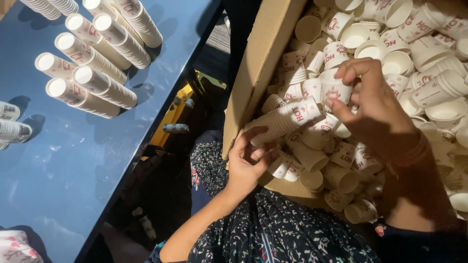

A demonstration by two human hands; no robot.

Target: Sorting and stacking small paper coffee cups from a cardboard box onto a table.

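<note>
My left hand (pixel 246 158) grips the lower end of a stack of nested paper cups (pixel 285 121), white with red print, lying tilted over the open cardboard box (pixel 261 63). My right hand (pixel 370 104) is above the box, its fingers pinched on a single paper cup (pixel 335 88) at the stack's upper end. The box is filled with several loose cups of the same kind (pixel 395 63), some upright, some on their sides.
A dark blue table (pixel 73 160) at the left carries several tall stacks of cups (pixel 92 83) lying together, with more stacks at its left edge (pixel 12 126). Between table and box there is a dark gap with a yellow object (pixel 173 114). My floral-patterned lap (pixel 273 234) is below.
</note>
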